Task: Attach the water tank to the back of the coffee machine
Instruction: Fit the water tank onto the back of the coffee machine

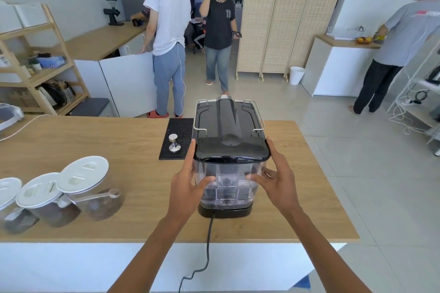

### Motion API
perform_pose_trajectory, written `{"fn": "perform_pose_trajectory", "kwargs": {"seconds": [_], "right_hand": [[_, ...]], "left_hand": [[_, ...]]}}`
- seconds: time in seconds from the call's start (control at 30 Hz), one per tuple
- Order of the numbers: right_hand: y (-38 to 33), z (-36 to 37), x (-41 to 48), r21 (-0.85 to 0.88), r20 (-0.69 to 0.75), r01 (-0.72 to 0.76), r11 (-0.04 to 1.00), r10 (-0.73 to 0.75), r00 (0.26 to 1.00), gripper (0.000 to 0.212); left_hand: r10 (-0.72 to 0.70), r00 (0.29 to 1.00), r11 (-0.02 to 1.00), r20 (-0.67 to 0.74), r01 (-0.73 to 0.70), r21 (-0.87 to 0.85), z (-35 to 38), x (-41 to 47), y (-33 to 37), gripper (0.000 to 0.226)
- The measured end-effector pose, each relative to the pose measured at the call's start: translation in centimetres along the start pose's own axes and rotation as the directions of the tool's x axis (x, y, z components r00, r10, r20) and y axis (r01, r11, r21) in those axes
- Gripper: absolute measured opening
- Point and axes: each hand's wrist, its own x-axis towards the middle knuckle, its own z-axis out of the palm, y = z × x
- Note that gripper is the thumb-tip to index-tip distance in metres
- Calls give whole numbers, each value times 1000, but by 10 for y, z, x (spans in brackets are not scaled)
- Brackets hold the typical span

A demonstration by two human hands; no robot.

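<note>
We hold the clear water tank (228, 181) with our left hand (188, 185) and right hand (277, 179), fingers pressed on its sides, at the back of the coffee machine (228, 123) on the wooden counter (95, 145).

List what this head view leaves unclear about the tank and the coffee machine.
- Coffee machine front: faces away, hidden by its own body.
- Water tank seating: its joint with the base is too unclear to confirm.
- Power cord: cut off by the bottom edge.
- Tank sides: covered by left hand and right hand.
</note>
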Motion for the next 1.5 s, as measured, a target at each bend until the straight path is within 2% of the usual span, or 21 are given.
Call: {"fn": "perform_pose_trajectory", "kwargs": {"seconds": [0.53, 0.8, 0.97, 1.13, 1.5], "right_hand": [[6, 5, 1, -21, -14, 0, 1000, 0, 1000, 103], [8, 7, -3, -11, 18, -47, 999, 48, 999, 105], [7, 5, -2, -60, 44, -83, 995, 86, 995, 109], [6, 4, 0, -127, 72, -86, 988, 96, 993, 111], [6, 3, -1, -226, 62, -56, 973, 72, 996, 113]], "left_hand": [[12, 1000, 996, 14, -13, 85, 4, 1, -14, 101], [-21, 998, 998, 51, 18, 54, -1, -2, -16, 98], [-35, 998, 998, 55, 31, 61, 0, -3, -12, 101], [-52, 999, 993, 3, 52, 108, -8, -3, -7, 111], [-87, 995, 994, 46, 84, 72, -12, -2, -3, 110]]}}
